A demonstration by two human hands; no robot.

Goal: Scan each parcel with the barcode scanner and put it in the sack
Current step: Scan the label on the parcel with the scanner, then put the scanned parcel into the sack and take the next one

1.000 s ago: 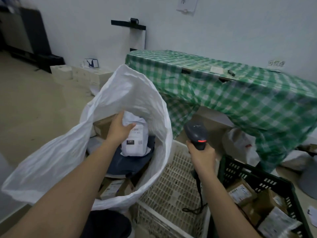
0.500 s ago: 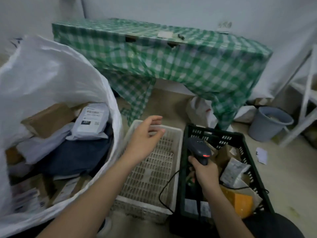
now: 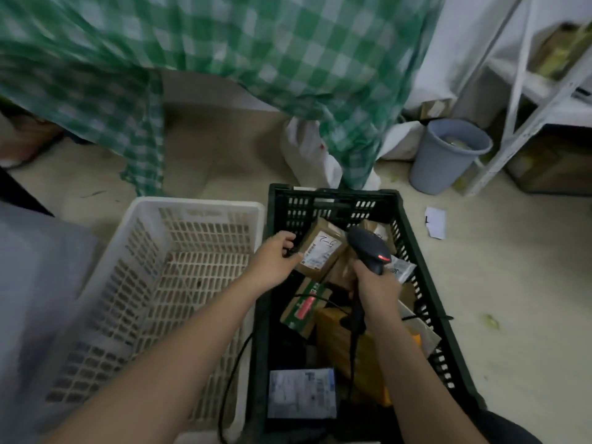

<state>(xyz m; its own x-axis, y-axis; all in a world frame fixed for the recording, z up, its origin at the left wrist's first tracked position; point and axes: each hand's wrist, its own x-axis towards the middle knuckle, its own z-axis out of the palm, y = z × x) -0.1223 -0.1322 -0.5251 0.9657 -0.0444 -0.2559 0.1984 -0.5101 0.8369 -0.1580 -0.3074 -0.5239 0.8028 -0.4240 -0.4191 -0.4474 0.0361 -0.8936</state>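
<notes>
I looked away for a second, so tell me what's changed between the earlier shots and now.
The left hand let go of the white parcel in the sack, swung right past the white basket and now takes hold of a brown labelled box in the dark crate. The view followed, leaving the sack's opening out of frame. Unchanged: the right hand grips the barcode scanner.

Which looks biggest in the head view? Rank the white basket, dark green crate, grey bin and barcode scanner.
1. white basket and dark green crate: look alike, not ranked.
2. grey bin: farther off, so unsure.
3. barcode scanner, held in the right hand.
</notes>
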